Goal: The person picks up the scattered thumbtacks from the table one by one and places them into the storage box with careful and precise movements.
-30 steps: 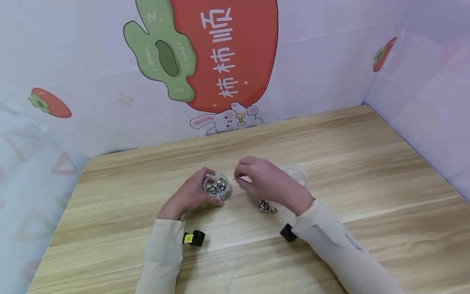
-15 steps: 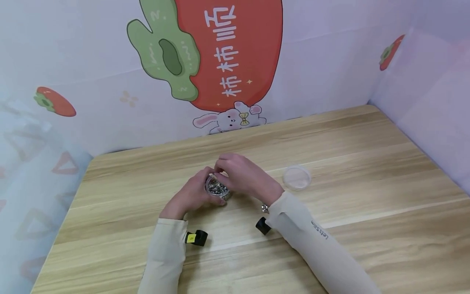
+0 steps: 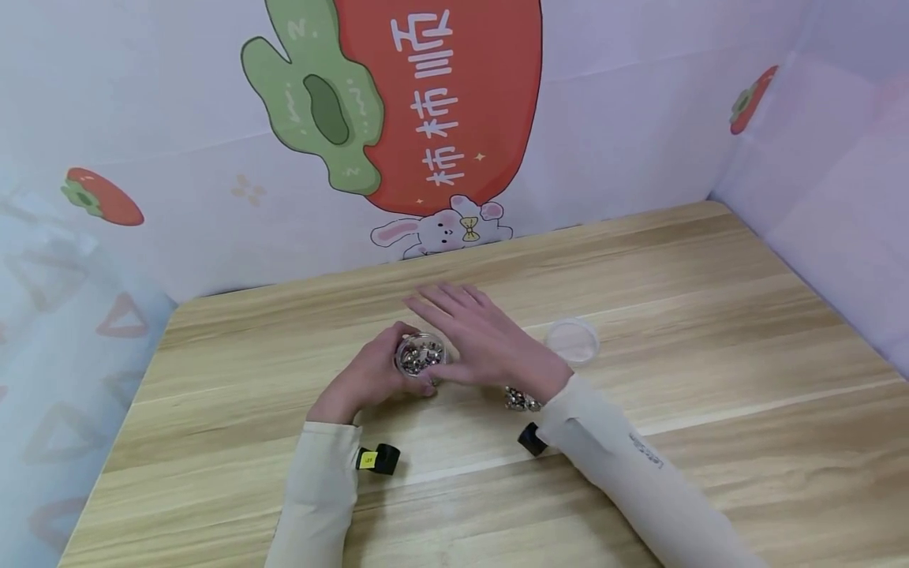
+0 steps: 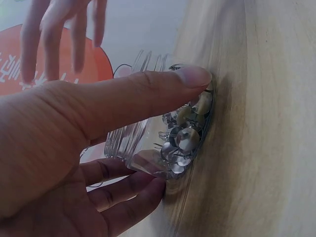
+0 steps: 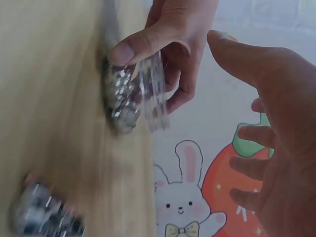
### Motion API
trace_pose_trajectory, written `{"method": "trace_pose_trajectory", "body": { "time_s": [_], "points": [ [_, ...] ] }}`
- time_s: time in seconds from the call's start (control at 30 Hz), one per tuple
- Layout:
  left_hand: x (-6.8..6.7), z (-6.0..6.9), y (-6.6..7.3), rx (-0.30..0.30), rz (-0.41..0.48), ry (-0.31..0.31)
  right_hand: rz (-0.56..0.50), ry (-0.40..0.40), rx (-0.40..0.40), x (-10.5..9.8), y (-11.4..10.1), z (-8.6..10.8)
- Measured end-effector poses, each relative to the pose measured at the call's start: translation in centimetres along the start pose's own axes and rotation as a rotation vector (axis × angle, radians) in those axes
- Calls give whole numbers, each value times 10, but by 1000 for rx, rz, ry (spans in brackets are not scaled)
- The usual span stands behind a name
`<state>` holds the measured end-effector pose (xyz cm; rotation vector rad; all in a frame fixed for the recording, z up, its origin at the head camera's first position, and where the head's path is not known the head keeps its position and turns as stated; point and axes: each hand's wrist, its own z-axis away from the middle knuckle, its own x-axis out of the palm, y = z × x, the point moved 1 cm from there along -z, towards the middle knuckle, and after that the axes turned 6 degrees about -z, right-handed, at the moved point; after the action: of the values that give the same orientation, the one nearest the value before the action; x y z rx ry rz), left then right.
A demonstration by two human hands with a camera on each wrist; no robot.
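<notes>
My left hand (image 3: 369, 371) grips a clear plastic jar (image 4: 143, 133) around its side, thumb on one side and fingers on the other. Silvery thumbtacks (image 4: 185, 140) lie in the jar's lower part, and its mouth has no lid on. Just right of the jar, in the head view, my right hand (image 3: 490, 335) hovers with its fingers spread and nothing between them. Its thumb is near the jar's rim; in the right wrist view a gap shows between that thumb and the jar. A small pile of thumbtacks (image 3: 518, 399) lies on the table, partly hidden by my right wrist.
A clear round lid (image 3: 572, 341) lies on the wooden table (image 3: 710, 315) behind my right wrist. A printed cloth wall (image 3: 625, 134) rises along the table's back edge, and another stands at the right.
My right hand came left from over the pile to the jar's mouth with its fingers pinched. Since then its fingers have spread and it has drawn back slightly right. The left hand stays put.
</notes>
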<state>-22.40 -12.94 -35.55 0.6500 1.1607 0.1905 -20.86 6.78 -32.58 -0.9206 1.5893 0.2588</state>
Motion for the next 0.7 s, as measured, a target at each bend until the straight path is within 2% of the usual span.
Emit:
{"method": "trace_pose_trajectory", "body": {
  "time_s": [0.27, 0.43, 0.53, 0.7],
  "points": [
    [1, 1, 0, 7, -25, 12, -18, -53, 67, -10, 21, 64],
    [2, 1, -1, 10, -19, 12, 10, -41, 96, -16, 34, 102],
    [2, 1, -1, 5, -21, 13, 24, -16, 89, -23, 39, 112],
    [1, 0, -1, 5, -30, 11, 13, 6, 78, -30, 39, 114]
  ]
}}
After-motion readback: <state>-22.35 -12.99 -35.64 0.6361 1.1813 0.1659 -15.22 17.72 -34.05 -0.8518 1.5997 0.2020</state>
